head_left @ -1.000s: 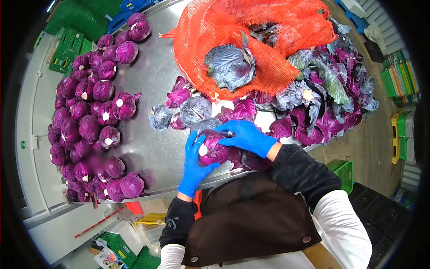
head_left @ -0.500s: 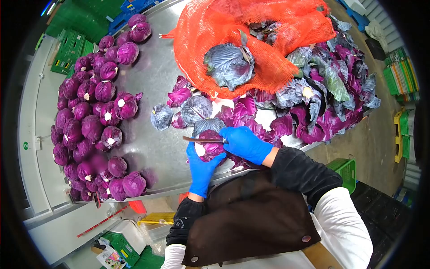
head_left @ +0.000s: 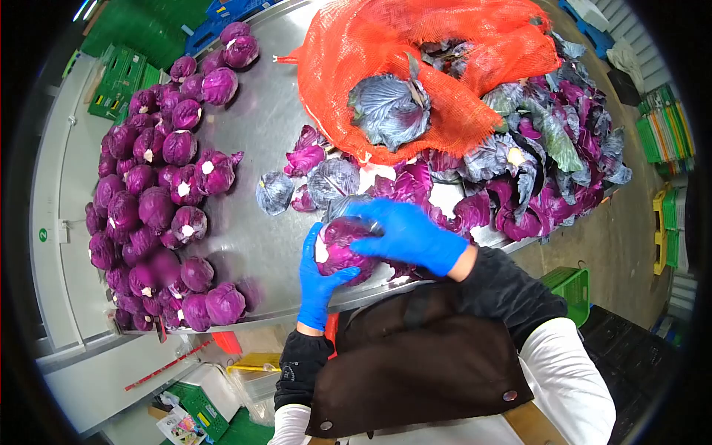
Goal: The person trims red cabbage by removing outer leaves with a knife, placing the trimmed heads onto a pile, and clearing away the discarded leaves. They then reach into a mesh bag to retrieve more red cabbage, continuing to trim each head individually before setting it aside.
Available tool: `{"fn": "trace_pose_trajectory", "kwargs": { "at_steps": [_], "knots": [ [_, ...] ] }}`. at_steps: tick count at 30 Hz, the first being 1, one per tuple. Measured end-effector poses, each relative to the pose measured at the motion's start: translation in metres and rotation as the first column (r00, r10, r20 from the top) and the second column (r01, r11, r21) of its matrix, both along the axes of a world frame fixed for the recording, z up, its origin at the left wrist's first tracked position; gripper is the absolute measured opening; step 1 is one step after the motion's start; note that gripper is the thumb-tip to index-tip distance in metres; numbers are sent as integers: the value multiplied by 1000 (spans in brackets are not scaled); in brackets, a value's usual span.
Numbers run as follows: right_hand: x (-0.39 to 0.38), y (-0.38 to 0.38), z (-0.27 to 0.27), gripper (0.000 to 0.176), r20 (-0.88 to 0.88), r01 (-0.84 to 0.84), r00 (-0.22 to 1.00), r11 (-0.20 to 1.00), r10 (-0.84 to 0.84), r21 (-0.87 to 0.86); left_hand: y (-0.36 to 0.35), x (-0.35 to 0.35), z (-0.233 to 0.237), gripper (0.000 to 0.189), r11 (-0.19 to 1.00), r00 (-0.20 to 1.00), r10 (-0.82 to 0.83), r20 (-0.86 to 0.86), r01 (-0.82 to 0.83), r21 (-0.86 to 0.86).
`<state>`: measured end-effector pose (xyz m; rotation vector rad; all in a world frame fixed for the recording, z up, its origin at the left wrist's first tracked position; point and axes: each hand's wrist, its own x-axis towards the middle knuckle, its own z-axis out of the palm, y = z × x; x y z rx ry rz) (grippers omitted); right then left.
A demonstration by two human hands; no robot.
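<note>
The knife blade no longer shows: right hand (head_left: 408, 236) now closes over the red cabbage (head_left: 340, 251); left hand (head_left: 315, 276) grips its side.

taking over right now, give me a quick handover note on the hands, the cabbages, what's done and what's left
Hands: left hand cups the red cabbage from below at the steel table near edge; right hand clasps its top.
Done: trimmed heads piled on the table's left, loose outer leaves heaped on the right.
Left, it seems: the head in hand and the leafy cabbages in the orange net sack at the far side.
</note>
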<state>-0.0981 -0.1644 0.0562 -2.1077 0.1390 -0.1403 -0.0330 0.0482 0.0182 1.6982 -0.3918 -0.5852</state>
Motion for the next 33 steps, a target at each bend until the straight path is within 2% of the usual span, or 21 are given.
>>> {"fn": "trace_pose_trajectory", "kwargs": {
  "at_steps": [2, 4, 6, 8, 9, 11, 13, 15, 16, 17, 20, 21, 22, 23, 25, 27, 28, 29, 31, 32, 33],
  "knots": [
    [10, 5, 10, 42, -258, -176, 954, 981, 149, -85, -2, 1, 0, 103, 998, 997, -41, 69, 37, 58],
    [14, 0, 1, 39, -306, -234, 936, 956, 172, -178, -1, 2, -3, 104, 987, 981, -93, 171, 68, 146],
    [13, -2, -9, 37, -351, -292, 917, 919, 190, -266, -2, 2, 0, 104, 988, 987, -110, 119, 95, 121],
    [6, -9, -17, 32, -130, -91, 984, 973, 120, 211, -5, 4, -1, 104, 988, 990, -128, 65, 122, 90],
    [5, -8, -15, 32, -134, -89, 984, 973, 120, 213, -5, 4, -1, 102, 990, 991, -128, 42, 124, 71],
    [5, -4, -7, 27, 82, -207, 976, 975, 201, 77, -9, 2, -1, 100, 990, 992, -128, 16, 128, 52],
    [7, -8, -8, 25, 47, -211, 977, 976, 209, 56, -16, 2, 3, 100, 989, 990, -141, 23, 140, 52],
    [12, -16, -18, 20, -124, -388, 911, 919, 394, 67, -20, -3, 7, 99, 986, 986, -158, -46, 160, 47],
    [12, -18, -21, 22, -110, -425, 898, 904, 427, 44, -21, -4, 8, 98, 984, 980, -171, -106, 176, 40],
    [10, -20, -22, 22, -109, -423, 898, 905, 426, 43, -21, -4, 7, 98, 983, 979, -172, -105, 177, 40],
    [3, -21, -30, 23, -148, -170, 965, 948, 215, 268, -16, -8, -2, 97, 978, 978, -180, -108, 189, 83],
    [0, -24, -30, 23, -148, -171, 965, 948, 216, 268, -13, -8, -6, 96, 989, 958, -147, -245, 146, -25],
    [-4, -30, -29, 20, -249, 6, 950, 785, 189, 619, -9, -7, -9, 96, 989, 916, -126, -380, 84, -125],
    [-7, -37, -29, 18, -346, 210, 915, 490, 205, 846, -4, -6, -15, 96, 989, 918, -120, -379, 78, -124],
    [-8, -42, -22, 24, -377, 238, 913, 550, 153, 800, 1, -2, -21, 95, 909, 721, -142, -679, -177, -378],
    [-5, -30, -13, 41, -104, 15, 991, 705, 84, 709, 5, 3, -15, 94, 886, 647, -173, -743, -228, -404],
    [-1, -24, -8, 52, -5, -79, 996, 896, 90, 438, 0, 7, -8, 93, 902, 686, -220, -694, -127, -412],
    [4, -18, 1, 52, -3, -74, 996, 895, 84, 439, -5, 11, -1, 93, 910, 718, -272, -641, -24, -413],
    [12, -10, 17, 55, -57, -415, 907, 908, 418, 63, -10, 13, 7, 92, 941, 773, -256, -580, 61, -333],
    [13, -7, 9, 40, 49, -376, 925, 926, 377, -12, -11, 13, 8, 92, 950, 805, -267, -530, 127, -287],
    [13, -8, 6, 40, 51, -371, 927, 929, 371, -13, -12, 14, 8, 91, 952, 831, -287, -476, 191, -239]
  ]
}}
